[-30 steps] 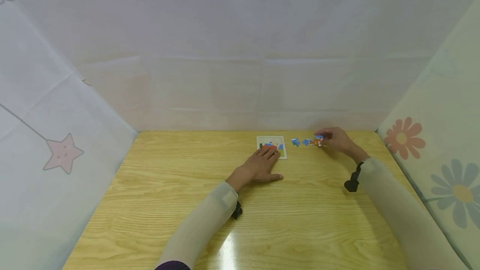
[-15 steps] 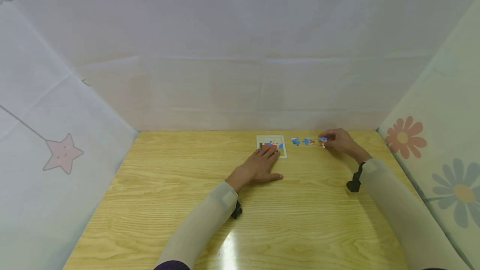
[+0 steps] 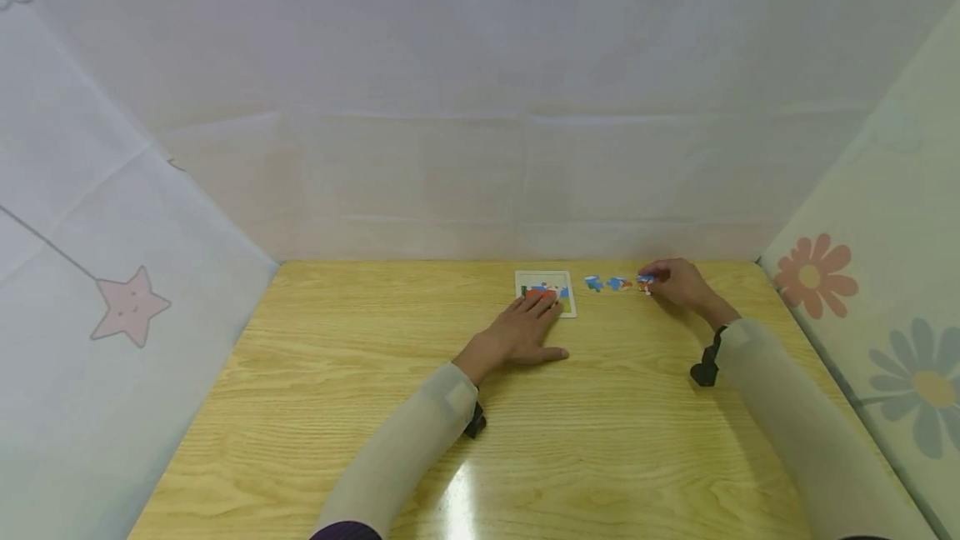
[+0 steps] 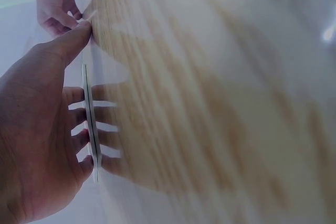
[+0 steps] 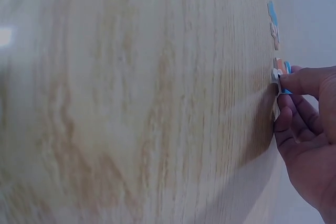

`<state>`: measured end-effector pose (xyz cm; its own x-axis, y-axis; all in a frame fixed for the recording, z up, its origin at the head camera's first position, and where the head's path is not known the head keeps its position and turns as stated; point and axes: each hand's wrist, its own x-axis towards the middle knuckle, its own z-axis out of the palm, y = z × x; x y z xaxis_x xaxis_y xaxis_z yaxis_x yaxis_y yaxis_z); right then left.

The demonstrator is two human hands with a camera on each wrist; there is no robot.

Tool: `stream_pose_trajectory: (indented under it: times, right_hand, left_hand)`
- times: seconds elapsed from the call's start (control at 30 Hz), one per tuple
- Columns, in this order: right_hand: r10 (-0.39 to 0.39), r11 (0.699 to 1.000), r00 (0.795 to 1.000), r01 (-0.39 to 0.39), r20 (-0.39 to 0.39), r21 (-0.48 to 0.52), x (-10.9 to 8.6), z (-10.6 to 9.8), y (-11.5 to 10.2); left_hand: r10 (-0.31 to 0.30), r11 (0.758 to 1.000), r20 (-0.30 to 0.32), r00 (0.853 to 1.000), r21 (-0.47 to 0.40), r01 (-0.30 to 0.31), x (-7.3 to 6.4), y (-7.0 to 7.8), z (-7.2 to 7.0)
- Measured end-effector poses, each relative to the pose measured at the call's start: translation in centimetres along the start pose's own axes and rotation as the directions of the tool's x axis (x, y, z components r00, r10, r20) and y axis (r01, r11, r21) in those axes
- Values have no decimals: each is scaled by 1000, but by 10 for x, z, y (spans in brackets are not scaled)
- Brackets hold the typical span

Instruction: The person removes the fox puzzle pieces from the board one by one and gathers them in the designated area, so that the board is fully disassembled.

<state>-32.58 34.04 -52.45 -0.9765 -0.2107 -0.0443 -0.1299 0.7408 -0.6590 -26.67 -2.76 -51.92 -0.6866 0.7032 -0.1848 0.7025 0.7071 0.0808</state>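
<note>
My left hand (image 3: 521, 333) lies spread on the lower part of a square puzzle board (image 3: 568, 307) with a pale frame, its fingers covering some of the coloured picture. In the left wrist view the board (image 4: 91, 121) shows edge-on under the fingertips. To the right, my right hand (image 3: 678, 283) pinches a blue and orange puzzle piece (image 3: 644, 282) between thumb and fingers, at the tabletop. The right wrist view shows the thumb on this piece (image 5: 280, 72). Between board and right hand lie a blue and green piece (image 3: 593, 282) and a blue and orange piece (image 3: 618, 283).
The wooden table (image 3: 375, 407) ends at a pale cloth wall (image 3: 420, 190) just behind the board and pieces. Cloth side walls, one with a star (image 3: 131, 307) and one with flowers (image 3: 810, 276), stand left and right.
My right hand has shifted slightly right with its piece, leaving a gap beside the loose blue and orange piece. The left hand stays on the board.
</note>
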Motion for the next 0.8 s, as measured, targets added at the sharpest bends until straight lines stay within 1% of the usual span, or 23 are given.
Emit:
stream_pose_trajectory:
  times: [0.23,0.53,0.7,0.8]
  right_hand:
    - [-7,1000,1000,6,-5,-13,0,2,1]
    - [-21,1000,1000,21,-10,-21,1,3,5]
    - [-26,1000,1000,26,-11,-15,1,4,1]
    - [-38,999,999,38,-29,-10,1,4,-3]
  left_hand:
    - [6,1000,-21,1000,12,-5,-1,1,0]
    - [9,1000,-17,1000,14,-9,0,0,2]
    - [1,1000,-15,1000,15,-1,1,0,2]
    - [2,1000,-18,1000,20,-1,1,-1,2]
